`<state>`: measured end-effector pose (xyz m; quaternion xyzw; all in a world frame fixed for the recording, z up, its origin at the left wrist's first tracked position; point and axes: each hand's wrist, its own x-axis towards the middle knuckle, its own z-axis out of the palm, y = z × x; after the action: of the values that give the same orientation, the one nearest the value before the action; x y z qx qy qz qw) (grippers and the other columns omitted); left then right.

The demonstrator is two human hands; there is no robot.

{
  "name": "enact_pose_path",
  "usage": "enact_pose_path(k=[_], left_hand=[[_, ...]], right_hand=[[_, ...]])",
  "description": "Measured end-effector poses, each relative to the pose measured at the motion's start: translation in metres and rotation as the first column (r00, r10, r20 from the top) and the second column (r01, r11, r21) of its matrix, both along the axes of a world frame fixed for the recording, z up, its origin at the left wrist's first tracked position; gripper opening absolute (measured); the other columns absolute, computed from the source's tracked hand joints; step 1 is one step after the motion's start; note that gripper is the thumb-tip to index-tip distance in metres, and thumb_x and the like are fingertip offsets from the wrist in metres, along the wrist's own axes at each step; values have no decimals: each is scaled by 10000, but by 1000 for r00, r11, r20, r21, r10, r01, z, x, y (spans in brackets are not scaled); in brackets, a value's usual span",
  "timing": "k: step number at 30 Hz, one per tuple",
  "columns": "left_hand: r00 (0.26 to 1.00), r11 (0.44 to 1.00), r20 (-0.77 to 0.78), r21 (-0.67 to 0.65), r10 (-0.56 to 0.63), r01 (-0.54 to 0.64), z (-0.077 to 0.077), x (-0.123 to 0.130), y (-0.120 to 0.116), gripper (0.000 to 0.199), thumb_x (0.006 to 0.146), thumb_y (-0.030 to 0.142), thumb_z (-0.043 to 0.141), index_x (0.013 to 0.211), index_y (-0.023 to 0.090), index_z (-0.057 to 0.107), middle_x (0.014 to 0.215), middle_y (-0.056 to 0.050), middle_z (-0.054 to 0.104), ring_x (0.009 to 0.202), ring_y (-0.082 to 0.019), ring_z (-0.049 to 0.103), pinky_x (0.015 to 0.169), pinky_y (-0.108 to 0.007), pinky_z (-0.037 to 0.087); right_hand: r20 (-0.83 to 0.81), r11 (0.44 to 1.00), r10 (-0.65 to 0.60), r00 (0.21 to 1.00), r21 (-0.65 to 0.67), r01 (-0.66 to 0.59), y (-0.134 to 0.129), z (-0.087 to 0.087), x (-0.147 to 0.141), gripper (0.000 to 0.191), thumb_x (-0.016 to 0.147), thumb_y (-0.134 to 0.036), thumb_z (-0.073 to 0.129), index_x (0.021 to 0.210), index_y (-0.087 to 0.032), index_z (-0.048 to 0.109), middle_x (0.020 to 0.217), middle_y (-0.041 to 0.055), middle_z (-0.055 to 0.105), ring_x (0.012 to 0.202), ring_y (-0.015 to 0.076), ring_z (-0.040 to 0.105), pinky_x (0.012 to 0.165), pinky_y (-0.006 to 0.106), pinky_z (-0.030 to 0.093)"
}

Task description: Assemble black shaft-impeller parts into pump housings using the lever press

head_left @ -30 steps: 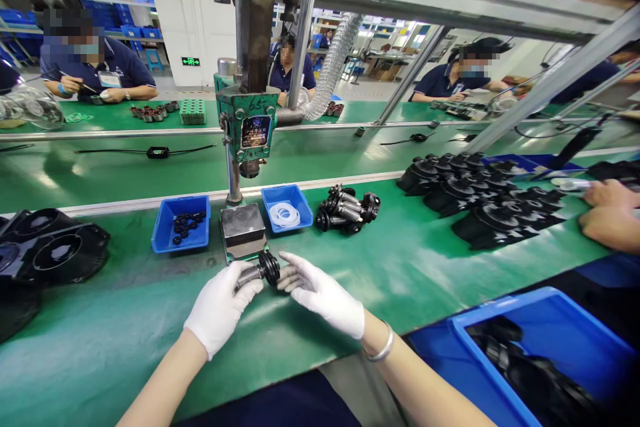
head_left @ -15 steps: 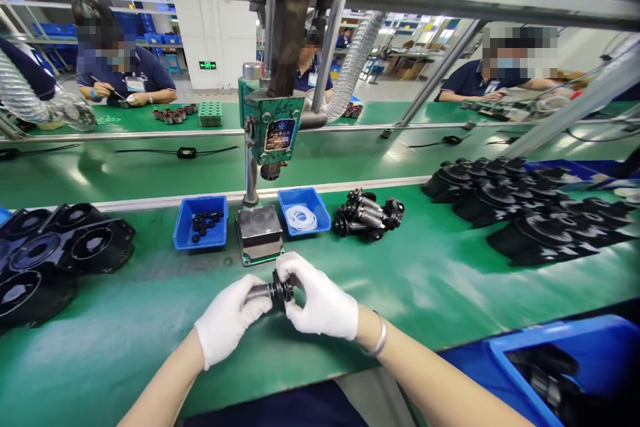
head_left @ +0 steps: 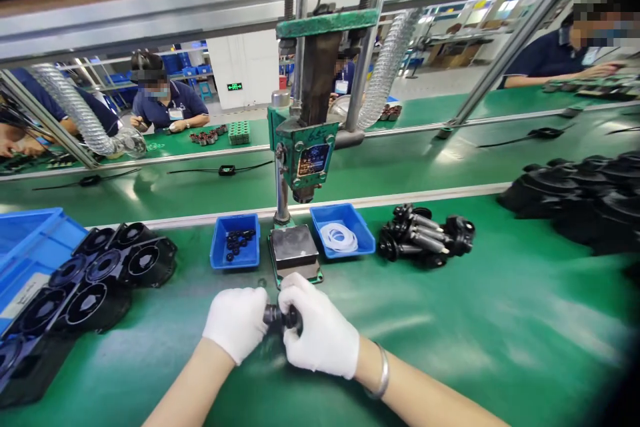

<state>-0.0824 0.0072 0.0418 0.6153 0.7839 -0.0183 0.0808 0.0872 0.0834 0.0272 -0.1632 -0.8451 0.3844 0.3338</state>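
Note:
Both my hands wear white gloves and meet just in front of the press base. Between them lies a black shaft-like part [head_left: 273, 314] with a wider ringed end. My left hand [head_left: 236, 323] is closed round its left end, which the glove hides. At the wider right end, my right hand [head_left: 320, 333] has its thumb and fingers wrapped about the part. Straight ahead stands a green bench press [head_left: 310, 153] with a dark metal block [head_left: 295, 245] at its foot. A blue bin [head_left: 235, 242] of small black rings and another blue bin [head_left: 343, 230] holding white rings flank it.
Similar black shaft parts [head_left: 425, 237] lie piled right of the bins. Black round housings [head_left: 103, 267] stand at left beside a large blue crate [head_left: 37, 247]; more black housings [head_left: 590, 200] are at far right. Co-workers sit across the green bench [head_left: 450, 333].
My view has turned left and tilted up, so the bench things sit farther right and lower. My left hand has closed farther over the shaft; both hands keep their hold.

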Motion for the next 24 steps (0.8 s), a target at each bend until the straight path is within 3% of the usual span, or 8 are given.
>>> enact_pose_path(k=[3,5,9,14,20,24], left_hand=[[974,982,-133,75,182,-173,13,-39,7,384,955,336,350,755,196,646,748,-106,698,750,-264,677,659,-330,412],[960,971,-164,114,227,-210,19,-57,23,422,980,394,319,810,196,652,788,-99,699,757,-245,674,661,-319,418],[989,991,-110,104,97,-86,14,-65,77,242,938,313,509,1146,262,621,1115,-47,683,949,-193,658,791,-282,452],[996,996,-31,25,84,-83,-5,-60,120,192,914,280,594,1055,161,649,1088,-75,661,980,-217,636,896,-412,491],[954,962,201,115,221,-247,-11,-57,123,168,885,273,638,981,135,645,1069,-74,661,1035,-232,617,958,-477,467],[825,894,521,232,218,-382,5,-63,95,131,774,266,699,857,181,644,936,-73,705,920,-233,655,882,-386,485]], right_hand=[[-126,988,-112,986,-116,98,15,-5,5,344,560,-43,464,826,-231,353,862,5,435,768,175,439,700,297,382],[-144,975,-121,982,-203,90,22,-12,6,321,583,-62,455,833,-234,349,850,1,433,755,173,425,693,296,379],[-129,954,-48,990,-299,7,24,-30,5,301,578,-88,442,824,-233,347,837,-3,437,742,170,416,659,283,359],[-66,942,-101,993,-328,74,26,-37,9,301,562,-94,436,820,-229,359,809,-11,436,716,166,405,648,283,343],[-40,943,-95,995,-325,77,27,-35,9,294,561,-91,438,814,-226,374,811,-7,451,710,170,417,644,288,343],[-74,931,-100,992,-360,67,30,-31,9,261,590,-102,448,802,-228,364,826,-2,452,736,174,428,680,300,370]])
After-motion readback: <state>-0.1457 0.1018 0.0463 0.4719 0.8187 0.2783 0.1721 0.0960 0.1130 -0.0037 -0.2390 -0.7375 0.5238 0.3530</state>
